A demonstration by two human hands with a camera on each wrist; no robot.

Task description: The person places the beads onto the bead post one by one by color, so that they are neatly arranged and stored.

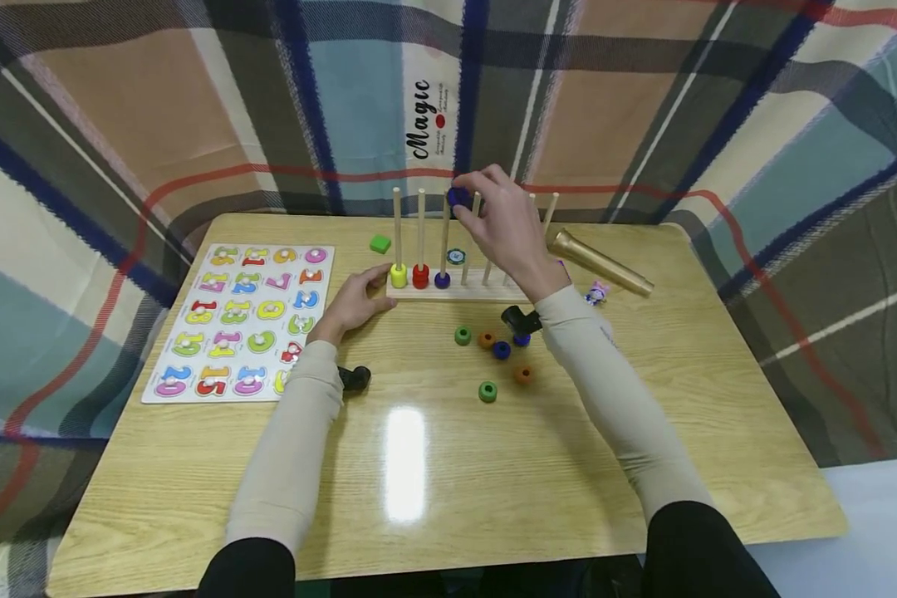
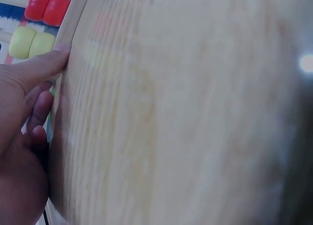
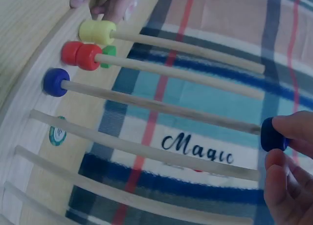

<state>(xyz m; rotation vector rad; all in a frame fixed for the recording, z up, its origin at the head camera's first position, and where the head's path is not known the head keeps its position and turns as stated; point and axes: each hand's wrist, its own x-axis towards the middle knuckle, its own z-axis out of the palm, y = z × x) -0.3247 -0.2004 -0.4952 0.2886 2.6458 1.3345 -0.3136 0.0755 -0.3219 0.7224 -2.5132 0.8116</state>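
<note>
At the top of the third peg, my right hand (image 1: 504,228) pinches a dark blue bead (image 3: 272,134) between thumb and fingers; the bead is right at the peg's tip. The pegs rise from a long pale wooden base (image 1: 467,293). My left hand (image 1: 355,301) grips the base's left end, thumb and fingers on either side. Two yellow beads (image 3: 98,32) sit stacked on the first peg, two red beads (image 3: 80,56) on the second and one blue bead (image 3: 55,82) low on the third. The other pegs that show carry no beads.
Loose green (image 1: 487,391), orange (image 1: 523,375) and blue beads (image 1: 502,350) lie in front of the base. A puzzle board (image 1: 317,321) with colourful pieces is at left. Behind are a green block (image 1: 379,243) and a round token (image 1: 456,257); a gold tube (image 1: 605,264) lies right.
</note>
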